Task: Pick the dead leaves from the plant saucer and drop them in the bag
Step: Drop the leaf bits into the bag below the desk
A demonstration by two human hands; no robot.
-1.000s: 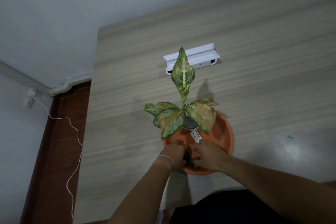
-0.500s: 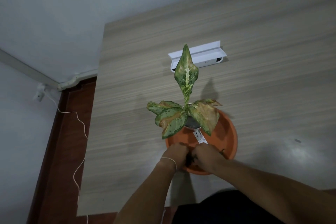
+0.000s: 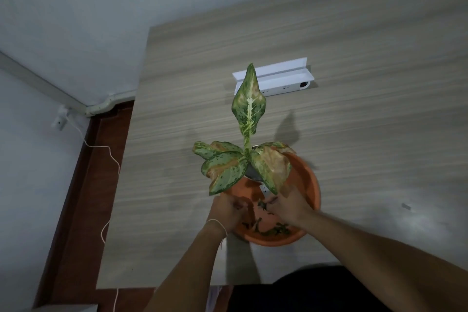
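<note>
An orange plant saucer sits on the wooden table with a speckled green and brown plant in a small pot at its middle. Dark dead leaves lie in the saucer's near part. My left hand is over the saucer's near left rim, fingers curled; I cannot tell whether it holds leaves. My right hand is inside the saucer, fingers pinched on a dark leaf scrap. No bag is in view.
A white rectangular device lies on the table beyond the plant. The table's left edge drops to a red-brown floor with a white cable running from a wall socket. The near table edge lies just below my forearms.
My two hands, pressed together at the saucer's near rim before, have drawn apart. The right hand moved up into the saucer, uncovering loose leaves near the rim. The view shifted slightly.
</note>
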